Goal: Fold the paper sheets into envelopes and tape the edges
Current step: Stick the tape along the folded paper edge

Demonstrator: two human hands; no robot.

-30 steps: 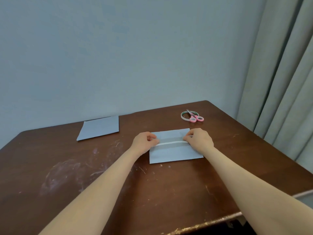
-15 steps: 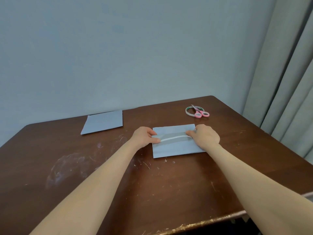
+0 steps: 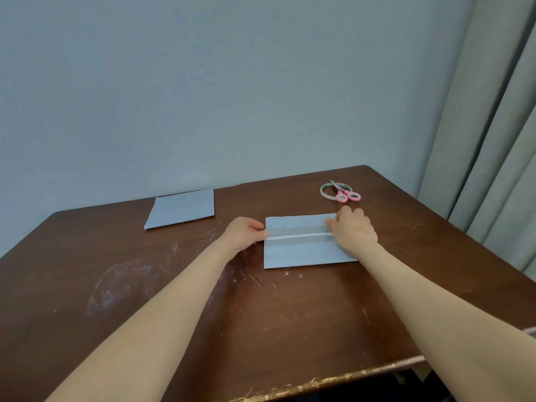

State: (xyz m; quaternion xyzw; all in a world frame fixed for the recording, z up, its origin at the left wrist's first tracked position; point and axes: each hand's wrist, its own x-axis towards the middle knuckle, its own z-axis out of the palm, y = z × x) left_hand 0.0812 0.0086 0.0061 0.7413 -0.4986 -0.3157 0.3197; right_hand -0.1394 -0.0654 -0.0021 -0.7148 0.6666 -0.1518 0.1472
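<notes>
Brown table (image 3: pixel 145 285), mid-frame: left hand (image 3: pixel 243 232) and right hand (image 3: pixel 352 230) pinch tape (image 3: pixel 298 235) ends on paper (image 3: pixel 304 253); best rub it flat, straight.

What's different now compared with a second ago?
The right hand slid slightly away, fingers now just beyond the white strip at its right end, near a far corner of the folded paper; its grip is blurred. The left hand still holds the strip's left end. Paper, spare sheet, scissors and tape roll stayed put.
</notes>
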